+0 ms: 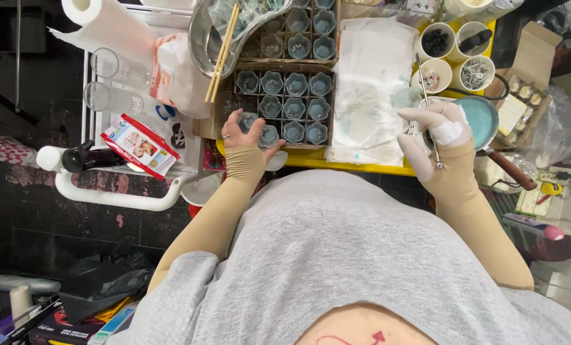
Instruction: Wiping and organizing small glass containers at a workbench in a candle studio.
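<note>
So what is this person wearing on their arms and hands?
Tan fitted sleeves cover both forearms over the wrists. The left hand has a ring on one finger. The right hand wears a pale glove with white tape wrapped around it. Grey top above.

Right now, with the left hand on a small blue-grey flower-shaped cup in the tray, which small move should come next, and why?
Probably lift that small blue-grey flower-shaped cup clear of the compartmented tray: the left hand already grips it at the near row, while the right hand holds a thin metal tool upright beside the white cloth.

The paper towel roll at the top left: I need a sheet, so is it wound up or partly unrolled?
Partly unrolled: a loose sheet trails from the paper towel roll down toward the rack.
</note>
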